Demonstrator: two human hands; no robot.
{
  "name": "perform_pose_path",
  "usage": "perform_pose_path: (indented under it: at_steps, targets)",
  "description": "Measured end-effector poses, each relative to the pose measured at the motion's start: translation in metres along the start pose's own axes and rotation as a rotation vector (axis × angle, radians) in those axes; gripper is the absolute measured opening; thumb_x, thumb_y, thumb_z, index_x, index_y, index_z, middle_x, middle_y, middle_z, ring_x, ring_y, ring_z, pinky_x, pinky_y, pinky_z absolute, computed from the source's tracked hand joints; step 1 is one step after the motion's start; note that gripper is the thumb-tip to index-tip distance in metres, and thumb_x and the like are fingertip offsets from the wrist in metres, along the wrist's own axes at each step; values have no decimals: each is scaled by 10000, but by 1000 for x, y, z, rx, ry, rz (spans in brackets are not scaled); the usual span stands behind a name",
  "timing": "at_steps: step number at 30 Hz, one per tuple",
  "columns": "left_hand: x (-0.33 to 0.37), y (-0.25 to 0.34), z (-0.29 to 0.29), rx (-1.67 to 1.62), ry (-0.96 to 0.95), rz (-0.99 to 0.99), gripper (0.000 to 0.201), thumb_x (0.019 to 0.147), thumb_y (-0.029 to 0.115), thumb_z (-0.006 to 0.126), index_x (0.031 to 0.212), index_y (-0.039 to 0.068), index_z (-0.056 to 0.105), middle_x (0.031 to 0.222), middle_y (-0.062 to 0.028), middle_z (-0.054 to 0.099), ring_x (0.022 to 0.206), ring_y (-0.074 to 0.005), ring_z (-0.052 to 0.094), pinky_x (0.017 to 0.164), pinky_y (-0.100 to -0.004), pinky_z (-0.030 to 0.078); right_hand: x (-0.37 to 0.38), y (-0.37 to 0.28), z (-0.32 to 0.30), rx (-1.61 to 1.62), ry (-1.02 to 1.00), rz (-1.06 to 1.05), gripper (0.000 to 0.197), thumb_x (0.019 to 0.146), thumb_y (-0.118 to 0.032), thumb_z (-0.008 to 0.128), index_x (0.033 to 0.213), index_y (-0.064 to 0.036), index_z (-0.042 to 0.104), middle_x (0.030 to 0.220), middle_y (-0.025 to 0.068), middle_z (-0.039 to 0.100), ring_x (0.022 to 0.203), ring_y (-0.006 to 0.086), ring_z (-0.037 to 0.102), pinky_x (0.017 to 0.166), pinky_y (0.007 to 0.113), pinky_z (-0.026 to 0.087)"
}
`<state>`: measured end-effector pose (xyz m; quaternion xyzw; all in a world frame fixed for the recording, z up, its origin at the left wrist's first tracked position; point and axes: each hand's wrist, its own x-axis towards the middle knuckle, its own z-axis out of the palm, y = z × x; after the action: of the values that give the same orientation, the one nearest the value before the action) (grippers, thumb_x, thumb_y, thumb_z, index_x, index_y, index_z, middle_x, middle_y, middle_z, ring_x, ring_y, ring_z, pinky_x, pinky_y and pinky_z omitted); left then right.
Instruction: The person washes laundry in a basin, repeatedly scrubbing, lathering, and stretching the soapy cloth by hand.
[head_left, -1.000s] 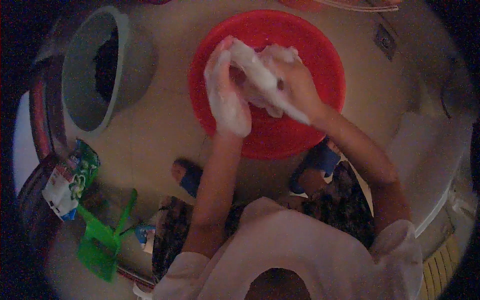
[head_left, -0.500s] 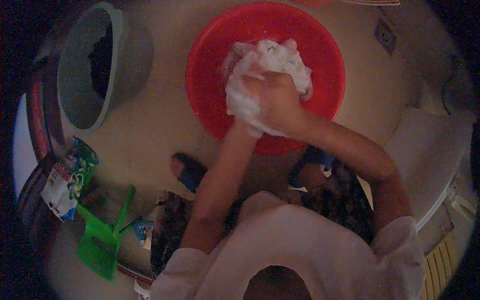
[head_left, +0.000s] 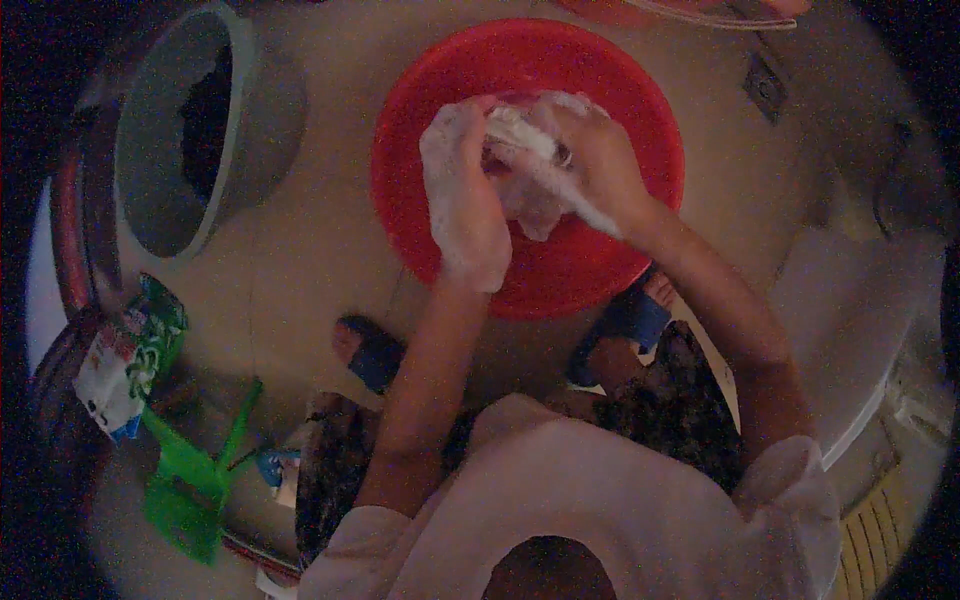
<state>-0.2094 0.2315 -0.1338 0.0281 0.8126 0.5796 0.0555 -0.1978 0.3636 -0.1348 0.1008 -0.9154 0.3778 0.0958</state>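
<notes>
A red basin (head_left: pixel 410 235) rests on the floor in front of me. Inside its rim, both hands are on a wet, white, soapy cloth (head_left: pixel 535 205), whose exact kind is hidden by folds and suds. My left hand (head_left: pixel 465 205), coated in white foam, is closed with its fingers on the cloth's left part. From the other side, my right hand (head_left: pixel 610 165) curls around the cloth; foam runs along its wrist. Part of the cloth hangs between the hands toward the basin's bottom. Dim light blurs the fingertips.
At the left stands a grey-green tub (head_left: pixel 232 130) with a dark bundle (head_left: pixel 205 130) inside. Nearer are a green-and-white packet (head_left: pixel 130 360) and a bright green plastic item (head_left: pixel 190 495). A floor drain (head_left: pixel 765 85) lies far right. My sandalled feet (head_left: pixel 635 320) flank the basin's near side.
My hands were pressed together over the bunched cloth; now they are farther apart, the left one moved left and the right one right, with the cloth between them.
</notes>
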Motion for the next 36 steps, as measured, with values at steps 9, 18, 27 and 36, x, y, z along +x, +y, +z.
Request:
perform_pose_path:
  at_steps: [9, 18, 27, 36]
  targets:
    - [-26, -46, 7, -352, -334, -46, 386, 834, 262, 429, 1160, 61, 379, 1106, -87, 444, 1011, -202, 440, 879, -318, 356, -17, -31, 40, -77, -214, -150, 140, 641, -182, 593, 740, -87, 566, 629, 103, 531, 579, 280, 539, 616, 398, 443]
    - [-6, -42, 20, 568, -155, 535, 442, 780, 238, 477, 1172, 53, 391, 1123, -127, 461, 1028, -246, 442, 887, -348, 346, -17, -7, 66, -390, -121, 172, 135, 732, -103, 504, 846, -44, 545, 726, 101, 567, 635, 202, 535, 612, 303, 457]
    - [-14, -2, -3, 273, -244, 71, 579, 715, 145, 569, 1224, 19, 324, 1196, -187, 395, 1091, -319, 391, 912, -371, 335, 11, -9, 28, -160, -83, -21, 180, 758, -181, 482, 894, -71, 521, 758, 69, 579, 703, 206, 558, 656, 346, 424]
    - [0, -14, -5, -111, -156, 141, 507, 736, -71, 499, 1206, -22, 317, 1207, -144, 365, 1080, -286, 407, 919, -352, 353, 6, 11, -10, 780, -236, 417, 266, 771, -291, 539, 865, -43, 530, 874, 67, 518, 844, 156, 468, 767, 286, 373]
